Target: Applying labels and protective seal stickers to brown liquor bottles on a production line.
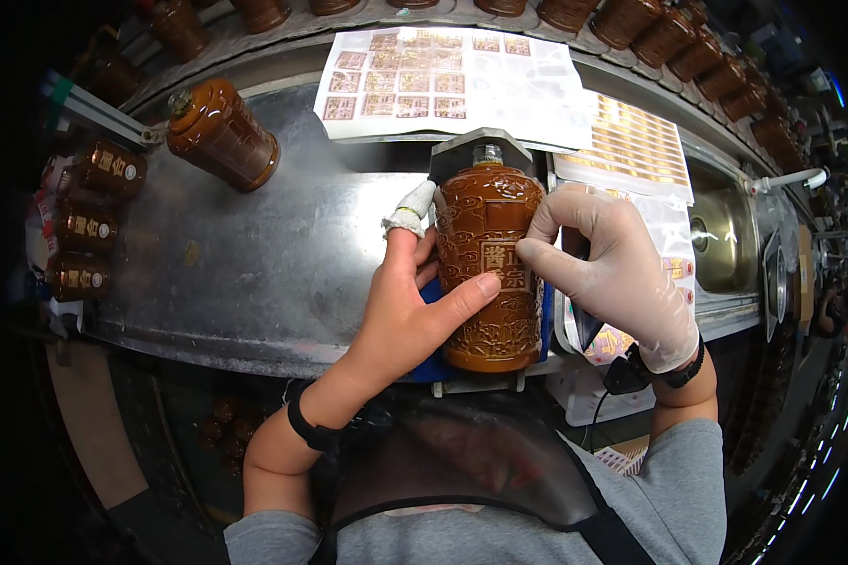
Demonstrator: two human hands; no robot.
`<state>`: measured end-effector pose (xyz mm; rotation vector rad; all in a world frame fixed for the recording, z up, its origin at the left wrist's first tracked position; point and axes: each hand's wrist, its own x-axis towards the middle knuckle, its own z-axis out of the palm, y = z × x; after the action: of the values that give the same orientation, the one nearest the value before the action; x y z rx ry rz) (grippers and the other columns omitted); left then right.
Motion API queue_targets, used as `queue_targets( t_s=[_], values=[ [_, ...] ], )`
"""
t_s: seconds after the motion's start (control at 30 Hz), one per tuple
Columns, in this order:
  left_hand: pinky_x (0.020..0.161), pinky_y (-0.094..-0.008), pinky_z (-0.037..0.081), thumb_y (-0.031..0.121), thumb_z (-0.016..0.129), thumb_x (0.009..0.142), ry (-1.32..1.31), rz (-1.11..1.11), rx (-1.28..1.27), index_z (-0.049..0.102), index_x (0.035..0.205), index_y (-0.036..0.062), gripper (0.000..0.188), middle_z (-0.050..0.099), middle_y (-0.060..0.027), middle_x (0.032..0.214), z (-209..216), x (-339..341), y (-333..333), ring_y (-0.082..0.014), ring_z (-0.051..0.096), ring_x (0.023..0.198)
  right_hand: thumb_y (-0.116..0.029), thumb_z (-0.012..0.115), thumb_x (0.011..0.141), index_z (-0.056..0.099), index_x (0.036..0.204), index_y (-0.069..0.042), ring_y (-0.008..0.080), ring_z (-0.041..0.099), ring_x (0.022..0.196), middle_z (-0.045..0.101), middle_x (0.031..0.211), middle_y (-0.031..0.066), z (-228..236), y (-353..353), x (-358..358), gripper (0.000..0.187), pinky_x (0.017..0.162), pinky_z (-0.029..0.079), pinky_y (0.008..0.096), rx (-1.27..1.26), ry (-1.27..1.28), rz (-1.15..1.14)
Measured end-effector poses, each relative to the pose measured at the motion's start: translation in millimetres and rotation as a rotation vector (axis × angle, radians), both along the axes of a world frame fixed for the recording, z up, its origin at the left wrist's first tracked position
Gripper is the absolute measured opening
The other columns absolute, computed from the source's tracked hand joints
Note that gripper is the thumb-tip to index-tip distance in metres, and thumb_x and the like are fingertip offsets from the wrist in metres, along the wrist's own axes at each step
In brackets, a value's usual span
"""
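A brown glazed bottle (488,325) with raised swirling relief rests in front of me, its neck pointing away, on a stand with a dark angular back plate (466,151). My left hand (410,306) is closed around its left side, thumb pressed on the front near a square gold-lettered label (502,262). A white cover (411,209) wraps the left index finger. My right hand (608,259), in a thin whitish glove, pinches thumb and forefinger together at the label's upper right edge. Whatever lies between those fingertips is too small to make out.
Another brown bottle (221,137) lies tilted on the metal table (226,254). Several lettered bottles (85,226) stand at the left. Label sheets (443,85) and a gold-striped sheet (631,141) lie beyond. A sink (723,235) is at the right; bottles (631,21) line the far conveyor.
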<state>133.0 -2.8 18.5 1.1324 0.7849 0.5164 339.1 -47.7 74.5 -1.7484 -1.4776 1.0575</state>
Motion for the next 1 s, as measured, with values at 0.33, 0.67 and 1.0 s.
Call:
queue_targets(
  t_s=[0.33, 0.67, 1.0],
  values=[
    [0.114, -0.0439, 0.032, 0.027, 0.078, 0.083, -0.007, 0.019, 0.093, 0.018, 0.153, 0.0038, 0.096, 0.042, -0.0212, 0.147, -0.5, 2.6, -1.3, -0.0291, 0.044, 0.137, -0.011, 0.069, 0.080, 0.064, 0.078, 0.001, 0.0196, 0.059, 0.060, 0.062, 0.070, 0.0106, 3.8, 2.7, 0.1, 0.014, 0.058, 0.047, 0.0316, 0.000, -0.026, 0.006],
    [0.112, -0.0408, 0.035, 0.021, 0.076, 0.086, -0.015, 0.032, 0.075, 0.015, 0.150, -0.0038, 0.092, 0.044, -0.0237, 0.142, -0.4, 5.1, 0.0, -0.0277, 0.047, 0.131, -0.010, 0.068, 0.081, 0.064, 0.078, 0.001, 0.0156, 0.056, 0.059, 0.060, 0.071, 0.0086, 2.5, 3.1, -0.5, 0.012, 0.057, 0.046, 0.0297, -0.031, 0.001, -0.011],
    [0.111, -0.0379, 0.036, 0.022, 0.066, 0.094, -0.132, 0.062, -0.059, 0.019, 0.150, -0.0041, 0.077, 0.043, -0.0217, 0.144, -1.6, 0.0, 5.5, -0.0263, 0.045, 0.133, -0.010, 0.072, 0.083, 0.062, 0.077, -0.001, 0.0026, 0.044, 0.062, 0.053, 0.072, -0.0026, 1.5, -0.8, -1.6, 0.015, 0.055, 0.035, 0.0217, -0.034, 0.039, -0.031]
  ],
)
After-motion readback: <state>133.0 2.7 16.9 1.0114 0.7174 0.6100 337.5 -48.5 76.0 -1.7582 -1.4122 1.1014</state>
